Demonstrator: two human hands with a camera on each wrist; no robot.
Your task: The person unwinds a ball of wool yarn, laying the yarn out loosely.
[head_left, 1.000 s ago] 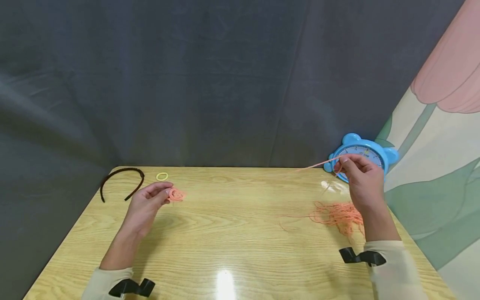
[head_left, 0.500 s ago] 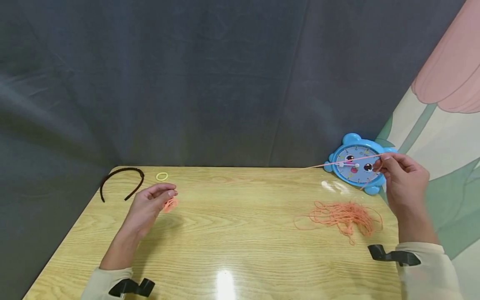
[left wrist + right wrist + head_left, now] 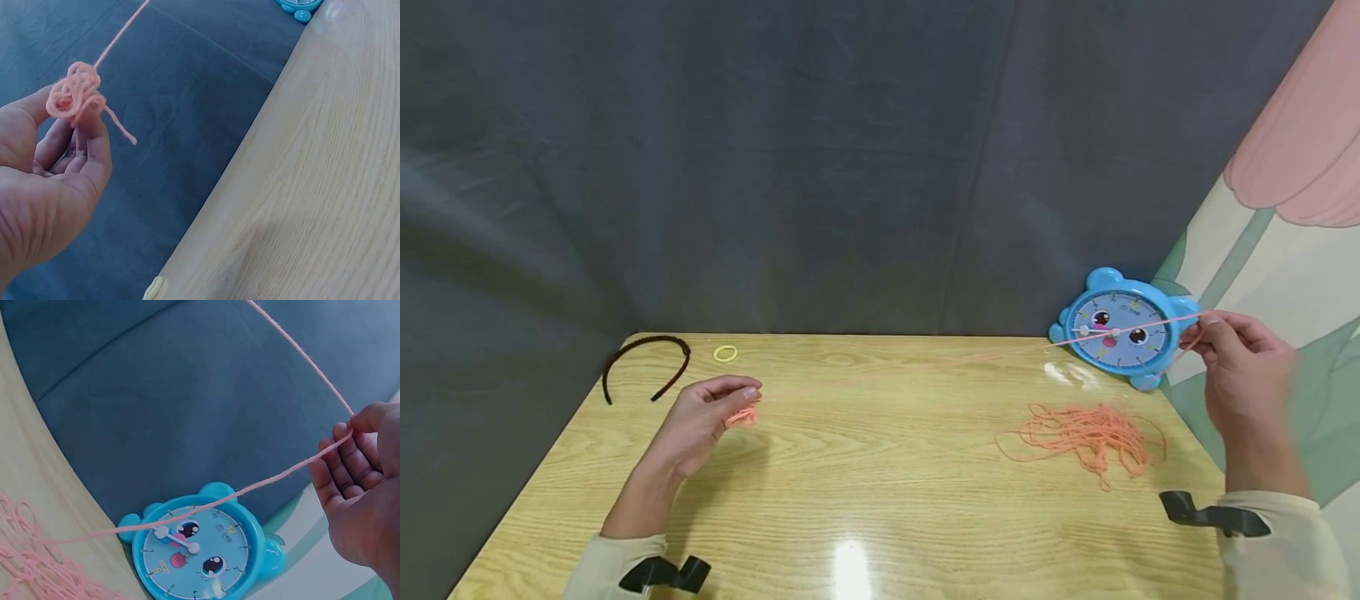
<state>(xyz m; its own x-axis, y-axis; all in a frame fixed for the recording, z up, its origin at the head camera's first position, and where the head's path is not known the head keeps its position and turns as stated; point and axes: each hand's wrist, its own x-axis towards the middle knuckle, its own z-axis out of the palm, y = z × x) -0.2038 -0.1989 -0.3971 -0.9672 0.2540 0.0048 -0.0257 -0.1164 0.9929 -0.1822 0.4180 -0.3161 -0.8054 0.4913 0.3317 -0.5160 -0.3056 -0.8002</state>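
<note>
My left hand [image 3: 703,421] pinches a small looped bundle of salmon-pink yarn [image 3: 76,94] between thumb and fingers, above the table's left side. A short loose end hangs from the bundle in the left wrist view. From it one strand runs across to my right hand [image 3: 1247,367], which pinches the strand [image 3: 300,353] between thumb and index finger at the far right. Past the right fingers, the yarn slants down to a loose tangled pile of yarn [image 3: 1086,437] on the table. In the head view the strand's middle stretch is faint.
A blue bear-shaped clock [image 3: 1120,329] leans at the table's back right corner, behind the strand. A dark headband [image 3: 643,340] and a yellow ring [image 3: 726,354] lie at the back left. A dark curtain [image 3: 850,167] hangs behind the wooden table [image 3: 880,483].
My right hand has moved right, drawing the strand out past the clock, whose face has come into view. My left hand stays nearly in place; its yarn bundle has turned and sits lower.
</note>
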